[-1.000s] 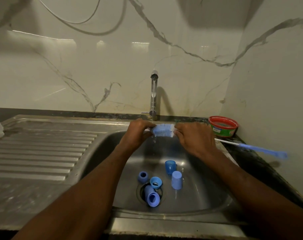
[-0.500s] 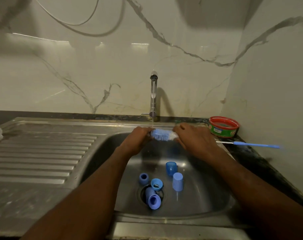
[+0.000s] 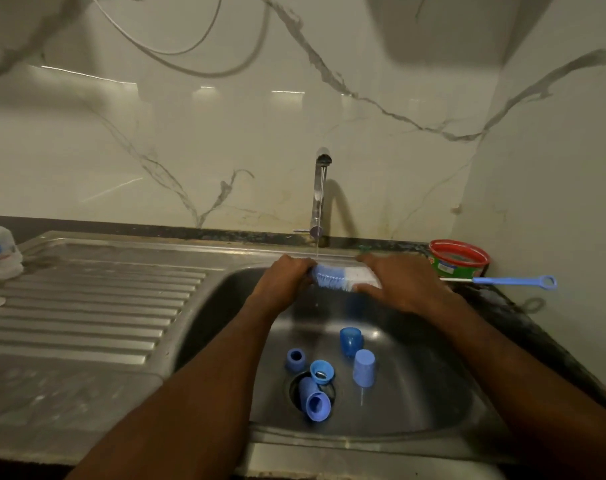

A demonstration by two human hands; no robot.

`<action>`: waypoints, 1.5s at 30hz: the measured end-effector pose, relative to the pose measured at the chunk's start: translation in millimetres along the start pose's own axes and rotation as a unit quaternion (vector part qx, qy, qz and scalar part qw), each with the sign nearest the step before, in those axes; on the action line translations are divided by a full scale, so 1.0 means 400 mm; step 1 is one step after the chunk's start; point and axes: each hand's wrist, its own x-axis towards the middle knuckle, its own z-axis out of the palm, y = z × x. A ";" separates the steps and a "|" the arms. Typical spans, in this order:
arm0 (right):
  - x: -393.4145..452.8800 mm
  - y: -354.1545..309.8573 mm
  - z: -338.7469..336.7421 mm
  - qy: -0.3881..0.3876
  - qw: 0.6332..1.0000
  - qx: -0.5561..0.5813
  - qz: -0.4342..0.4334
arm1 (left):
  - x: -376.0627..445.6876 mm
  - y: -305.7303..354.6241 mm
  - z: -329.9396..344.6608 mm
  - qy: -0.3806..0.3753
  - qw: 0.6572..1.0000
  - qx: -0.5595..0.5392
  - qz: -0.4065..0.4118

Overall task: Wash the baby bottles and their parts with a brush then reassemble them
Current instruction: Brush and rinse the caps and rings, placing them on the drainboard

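A long bottle brush (image 3: 332,278) with blue and white bristles lies level under the thin stream from the tap (image 3: 320,192). My left hand (image 3: 284,278) grips the bristle tip. My right hand (image 3: 398,282) grips the brush behind the bristles, and the blue handle (image 3: 512,280) sticks out to the right. Several blue bottle parts lie in the sink (image 3: 415,403): a small ring (image 3: 295,359), a collar (image 3: 321,371), two caps (image 3: 350,341) (image 3: 363,367), and a tube-shaped piece (image 3: 314,398) over the drain.
A red-rimmed green tub (image 3: 459,259) sits on the dark counter at the right corner. The ribbed steel drainboard (image 3: 86,306) spreads to the left, with clear bottle pieces (image 3: 0,252) at its far left edge. A marble wall rises behind.
The brush handle has swung up from a downward tilt to nearly level. Both hands keep their hold on the brush under the running water.
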 end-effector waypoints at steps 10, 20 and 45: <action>0.000 -0.040 -0.011 0.107 0.978 -0.155 -0.093 | 0.014 -0.015 0.009 -0.028 0.998 -0.023 -0.042; 0.013 -0.010 -0.045 -0.084 0.903 0.375 0.191 | 0.019 0.009 -0.022 0.111 0.991 -0.068 0.045; -0.016 -0.014 -0.050 0.031 0.997 0.062 0.038 | 0.002 0.033 -0.012 0.026 0.999 -0.034 -0.010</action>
